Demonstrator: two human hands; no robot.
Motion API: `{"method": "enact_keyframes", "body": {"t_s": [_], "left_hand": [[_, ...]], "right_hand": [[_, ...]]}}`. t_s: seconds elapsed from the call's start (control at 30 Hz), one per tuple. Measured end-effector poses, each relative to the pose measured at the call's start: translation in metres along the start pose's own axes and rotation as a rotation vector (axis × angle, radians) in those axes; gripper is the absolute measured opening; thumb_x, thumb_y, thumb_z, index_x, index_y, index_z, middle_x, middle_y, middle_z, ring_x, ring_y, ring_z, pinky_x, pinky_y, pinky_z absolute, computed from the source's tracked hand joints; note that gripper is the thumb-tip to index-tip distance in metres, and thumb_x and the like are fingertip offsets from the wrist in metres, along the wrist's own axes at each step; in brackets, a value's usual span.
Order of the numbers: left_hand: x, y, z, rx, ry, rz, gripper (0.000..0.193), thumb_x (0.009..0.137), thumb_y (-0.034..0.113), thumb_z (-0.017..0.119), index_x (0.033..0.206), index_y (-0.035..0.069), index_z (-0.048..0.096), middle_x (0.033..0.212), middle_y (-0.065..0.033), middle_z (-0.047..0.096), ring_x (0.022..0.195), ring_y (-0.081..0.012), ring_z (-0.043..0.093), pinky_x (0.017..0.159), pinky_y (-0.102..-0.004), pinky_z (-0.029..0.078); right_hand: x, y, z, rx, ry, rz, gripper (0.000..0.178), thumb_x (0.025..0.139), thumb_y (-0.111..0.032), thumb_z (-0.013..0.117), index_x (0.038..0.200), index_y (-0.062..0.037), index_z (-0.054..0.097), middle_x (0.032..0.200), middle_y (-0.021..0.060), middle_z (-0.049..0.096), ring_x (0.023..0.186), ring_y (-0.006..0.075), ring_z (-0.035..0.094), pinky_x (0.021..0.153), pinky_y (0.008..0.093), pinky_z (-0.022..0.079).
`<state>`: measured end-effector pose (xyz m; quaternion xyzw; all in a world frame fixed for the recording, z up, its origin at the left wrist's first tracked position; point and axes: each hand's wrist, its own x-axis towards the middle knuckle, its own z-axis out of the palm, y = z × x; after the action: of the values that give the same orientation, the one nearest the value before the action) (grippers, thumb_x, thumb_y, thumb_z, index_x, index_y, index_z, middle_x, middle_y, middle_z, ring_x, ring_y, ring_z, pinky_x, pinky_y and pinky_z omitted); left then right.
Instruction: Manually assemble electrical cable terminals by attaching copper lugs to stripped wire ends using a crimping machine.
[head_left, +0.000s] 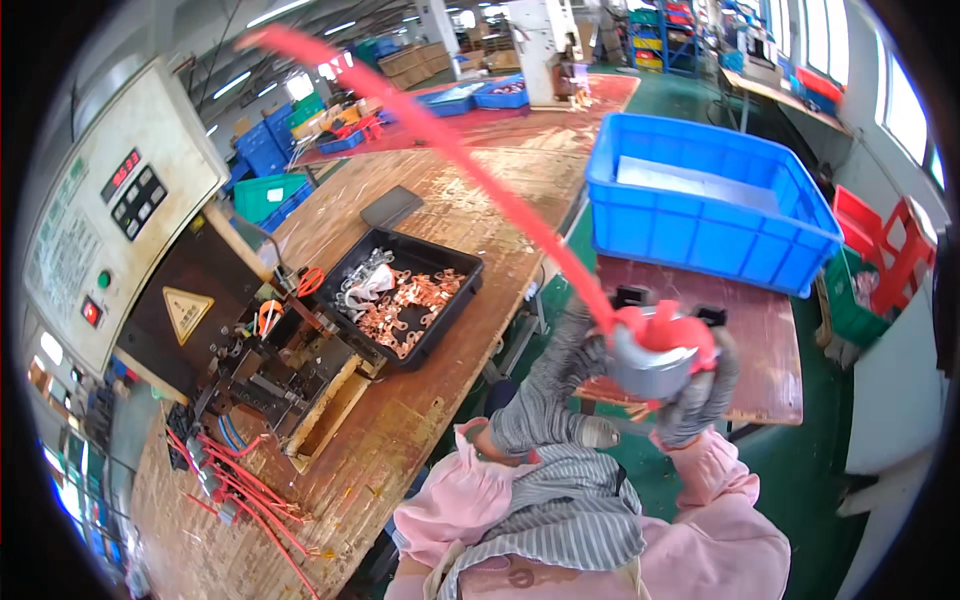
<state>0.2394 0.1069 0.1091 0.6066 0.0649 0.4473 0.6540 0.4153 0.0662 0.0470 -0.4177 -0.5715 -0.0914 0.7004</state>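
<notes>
Above the left edge of the reddish-brown surface (770, 350), two grey-gloved hands come close together at a red bundle (665, 330) bound with a silver-grey band (645, 372), a long red strand (470, 170) reaching out from it. The right hand (700, 400) is clamped on the bundle's right side; the left hand (550, 395) lies against its left, thumb stretched away, fingertips hidden, so its grip cannot be told. At that surface's far edge sits a blue crate (700, 238). Near the right edge of the wooden surface (430, 420), a black tray (455, 312) holds copper-coloured and silvery pieces (405, 312); along its left edge stands a machine (165, 215), red wires (250, 488) toward the near end.
</notes>
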Motion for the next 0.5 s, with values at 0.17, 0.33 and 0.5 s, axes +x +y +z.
{"method": "enact_keyframes", "body": {"t_s": [0.17, 0.33, 0.5], "left_hand": [[-0.023, -0.006, 0.012, 0.396, 0.289, 0.288, 0.110, 0.043, 0.036, 0.087, 0.129, 0.004, 0.026, 0.123, -0.0109, 0.037, 0.111, -0.0218, 0.041, 0.093, -0.0359, 0.037], [-0.086, 0.010, -0.002, 0.953, 0.381, 0.324, 0.126, 0.041, 0.044, 0.085, 0.137, 0.008, 0.012, 0.127, -0.0154, 0.035, 0.111, -0.0283, 0.044, 0.089, -0.0384, 0.041], [-0.114, 0.035, 0.018, 1.099, 0.495, 0.299, 0.106, 0.052, 0.038, 0.083, 0.134, 0.007, 0.023, 0.123, -0.0187, 0.041, 0.100, -0.0271, 0.051, 0.082, -0.0348, 0.045]], "right_hand": [[-0.023, -0.015, 0.006, 0.335, -0.187, 0.022, 0.037, 0.089, -0.023, 0.047, 0.114, 0.0025, 0.043, 0.092, 0.0137, 0.057, 0.075, 0.0202, 0.058, 0.068, 0.0315, 0.046], [-0.010, -0.034, 0.036, 0.619, -0.495, 0.133, 0.038, 0.092, -0.028, 0.041, 0.119, -0.0010, 0.043, 0.101, 0.0115, 0.058, 0.087, 0.0194, 0.059, 0.072, 0.0276, 0.047], [-0.024, -0.046, 0.079, 0.862, -1.360, 0.384, 0.039, 0.094, -0.023, 0.034, 0.131, -0.0081, 0.033, 0.116, 0.0138, 0.051, 0.101, 0.0235, 0.054, 0.081, 0.0290, 0.044]]}}
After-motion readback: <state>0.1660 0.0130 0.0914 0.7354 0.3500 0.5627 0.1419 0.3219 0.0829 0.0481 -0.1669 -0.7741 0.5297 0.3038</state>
